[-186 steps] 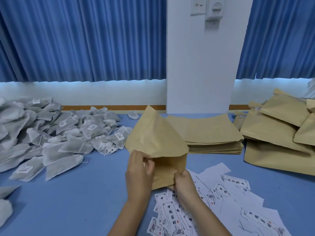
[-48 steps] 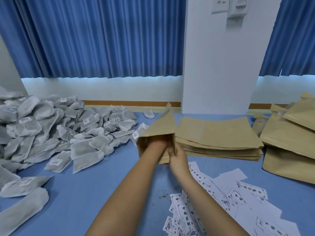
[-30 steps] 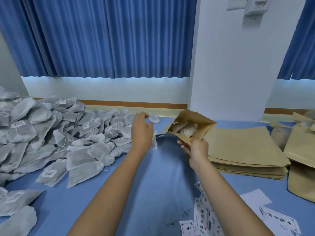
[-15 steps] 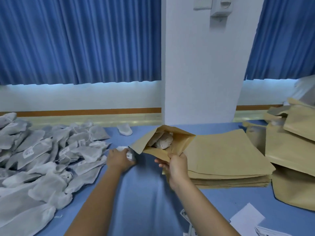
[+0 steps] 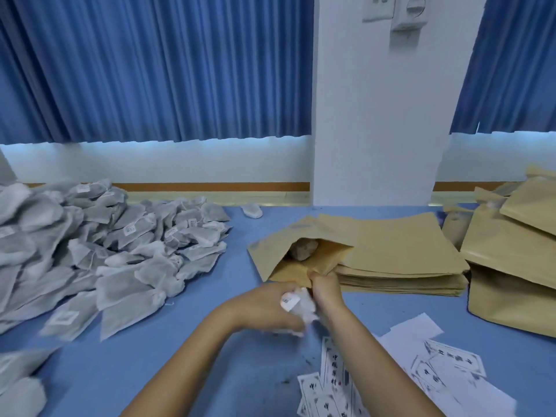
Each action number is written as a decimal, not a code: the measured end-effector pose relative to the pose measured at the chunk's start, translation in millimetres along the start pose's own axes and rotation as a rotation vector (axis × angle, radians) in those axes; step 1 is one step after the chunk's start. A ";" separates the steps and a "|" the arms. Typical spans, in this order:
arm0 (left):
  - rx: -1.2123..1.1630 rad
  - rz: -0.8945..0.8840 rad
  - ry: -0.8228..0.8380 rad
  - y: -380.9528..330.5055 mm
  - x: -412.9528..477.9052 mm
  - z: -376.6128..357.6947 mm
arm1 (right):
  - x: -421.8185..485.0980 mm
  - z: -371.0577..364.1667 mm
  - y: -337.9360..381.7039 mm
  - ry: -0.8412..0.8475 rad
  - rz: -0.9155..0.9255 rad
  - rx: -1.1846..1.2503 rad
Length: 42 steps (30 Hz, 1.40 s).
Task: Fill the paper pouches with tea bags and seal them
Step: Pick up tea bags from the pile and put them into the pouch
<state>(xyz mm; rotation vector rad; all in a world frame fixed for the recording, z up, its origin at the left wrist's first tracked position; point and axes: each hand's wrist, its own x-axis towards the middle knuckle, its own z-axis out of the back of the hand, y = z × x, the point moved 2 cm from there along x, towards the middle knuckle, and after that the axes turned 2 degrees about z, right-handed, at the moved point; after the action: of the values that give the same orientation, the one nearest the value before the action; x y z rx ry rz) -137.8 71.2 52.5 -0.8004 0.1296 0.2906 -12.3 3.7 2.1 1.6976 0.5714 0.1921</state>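
Your left hand point(image 5: 264, 308) is curled around a white tea bag point(image 5: 298, 305), fingers wrapped over it so that only its paper tag and a crumpled end stick out toward your right wrist. The motion blur softens the fingertips, but the clasp itself is plain: the hand is clenched on that bag, just above the blue table point(image 5: 210, 371).

Your right hand point(image 5: 326, 288) pinches the near lip of the open kraft paper pouch point(image 5: 301, 266), thumb and fingers pressed together on the paper edge. The two hands sit just beside each other, the tea bag touching or nearly touching your right wrist; which of the two cannot be told.

The pouch lies tilted with its mouth gaping toward you, its far side leaning on the stack of flat empty pouches point(image 5: 400, 260). Inside the mouth one tea bag point(image 5: 304, 249) shows, lodged deep toward the back.

To your left spreads the big heap of loose tea bags point(image 5: 105, 251), well apart from the pouch. One stray tea bag point(image 5: 252, 210) lies near the far table edge. On the right is a pile of bulging kraft pouches point(image 5: 511, 260), just beside the flat stack. Printed paper labels point(image 5: 391, 374) are scattered on the table under your right forearm.
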 end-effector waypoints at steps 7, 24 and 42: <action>0.371 0.078 -0.542 -50.9 35.0 -12.3 | -55.7 3.9 -10.9 0.065 0.086 0.026; 0.703 0.119 -0.898 -46.5 -26.9 -22.8 | -66.1 63.8 9.4 0.271 -0.105 -0.065; 0.335 0.208 -0.891 -29.0 -12.4 -26.7 | -53.3 101.6 -14.5 -0.253 0.519 -0.953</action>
<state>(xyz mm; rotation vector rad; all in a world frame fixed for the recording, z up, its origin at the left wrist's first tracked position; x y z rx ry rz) -140.9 30.2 56.7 -0.2710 -0.5673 0.7737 -18.2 -108.9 -23.7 0.8726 -0.1747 0.5177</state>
